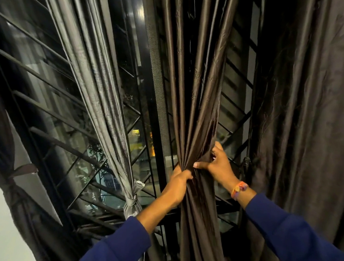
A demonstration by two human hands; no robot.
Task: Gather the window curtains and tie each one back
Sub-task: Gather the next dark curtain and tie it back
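A dark brown curtain (193,99) hangs in the middle of the window, its folds bunched into a narrow bundle at waist height. My left hand (176,186) grips the bundle from the left, fingers wrapped round it. My right hand (218,163) pinches the folds from the right at the same height, thumb pointing left. To the left, a grey curtain (100,90) is tied in a knot (134,201) low down. At the far left, another brown curtain (8,176) is held by a tie-back band. A wide brown curtain (302,120) hangs loose on the right.
Behind the curtains is a window with a dark metal grille (48,111) of slanted bars and a mesh strip (159,90). White wall (4,236) shows at the lower left. A colourful band (239,190) sits on my right wrist.
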